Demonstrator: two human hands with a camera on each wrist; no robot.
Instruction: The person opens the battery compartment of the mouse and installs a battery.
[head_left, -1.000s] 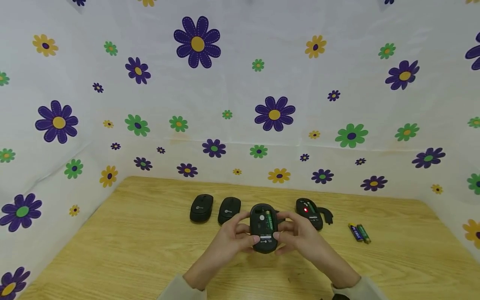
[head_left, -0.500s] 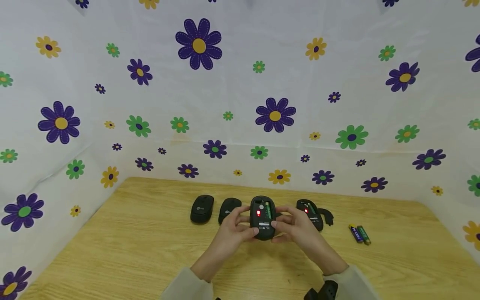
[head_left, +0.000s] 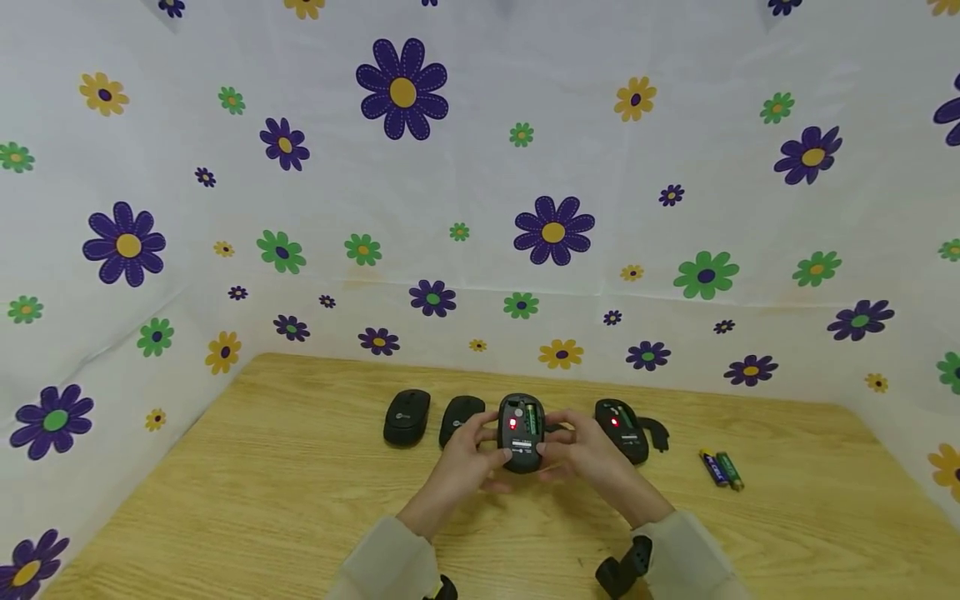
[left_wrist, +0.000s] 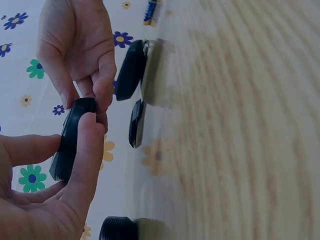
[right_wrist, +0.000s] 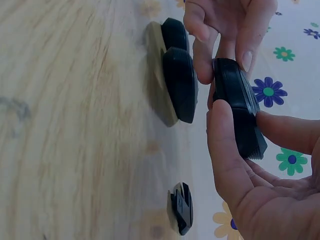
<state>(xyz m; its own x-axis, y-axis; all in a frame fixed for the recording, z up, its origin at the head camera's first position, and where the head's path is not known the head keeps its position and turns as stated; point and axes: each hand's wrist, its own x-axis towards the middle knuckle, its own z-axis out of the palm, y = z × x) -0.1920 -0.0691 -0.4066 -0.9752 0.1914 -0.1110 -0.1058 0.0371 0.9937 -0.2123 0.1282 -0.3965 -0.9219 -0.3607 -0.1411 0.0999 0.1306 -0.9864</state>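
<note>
In the head view, both hands hold a black computer mouse [head_left: 521, 433] above the table, its underside turned toward the head camera. Its battery bay is uncovered, a green battery [head_left: 532, 419] lies inside, and a red light glows. My left hand [head_left: 467, 454] grips the left edge between thumb and fingers. On the opposite edge, my right hand [head_left: 581, 448] grips it likewise. Both wrist views show the mouse edge-on, with fingertips and thumbs at its sides. Partly hidden behind the right fingers is a dark flat piece [right_wrist: 181, 209] on the table.
Two black mice, one [head_left: 407, 417] fully seen and one [head_left: 459, 417] partly behind the left hand, stand upright at the back. Right of the hands lies an overturned mouse [head_left: 622, 429] with a red light, beside a curved black cover [head_left: 657, 433]. Two batteries [head_left: 721, 469] lie farther right.
The held mouse has moved up and away from the body in the head view, both hands with it. Its red light, dark a second ago, now glows.
</note>
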